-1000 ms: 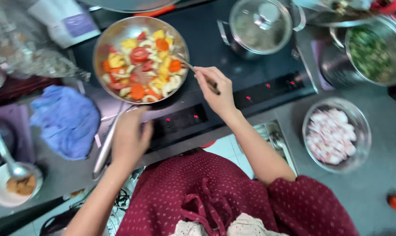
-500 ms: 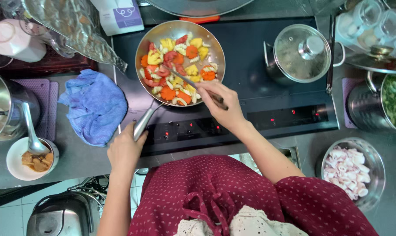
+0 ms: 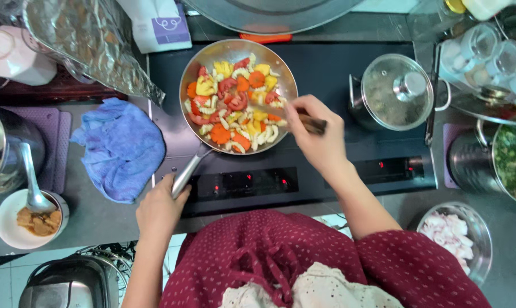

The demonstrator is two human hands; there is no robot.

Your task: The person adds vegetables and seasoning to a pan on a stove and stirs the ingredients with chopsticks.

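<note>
A steel frying pan (image 3: 280, 60) full of chopped vegetables (image 3: 235, 105), orange, yellow, red and white, sits on the black induction cooktop (image 3: 326, 68). My left hand (image 3: 161, 208) grips the end of the pan's long metal handle (image 3: 186, 174) at the cooktop's front edge. My right hand (image 3: 315, 134) is closed on a wooden-handled utensil (image 3: 312, 122) whose tip reaches into the pan's right side among the vegetables.
A lidded steel pot (image 3: 397, 91) stands right of the pan. A blue cloth (image 3: 121, 148) lies to the left. Also around: a small white bowl with a spoon (image 3: 27, 214), a bowl of pale meat pieces (image 3: 457, 236), a pot of greens (image 3: 506, 162), a foil bag (image 3: 90, 43).
The view has shifted, so pan and cooktop sit more centred. My right hand has moved the utensil through the vegetables; my left hand keeps its hold on the handle.
</note>
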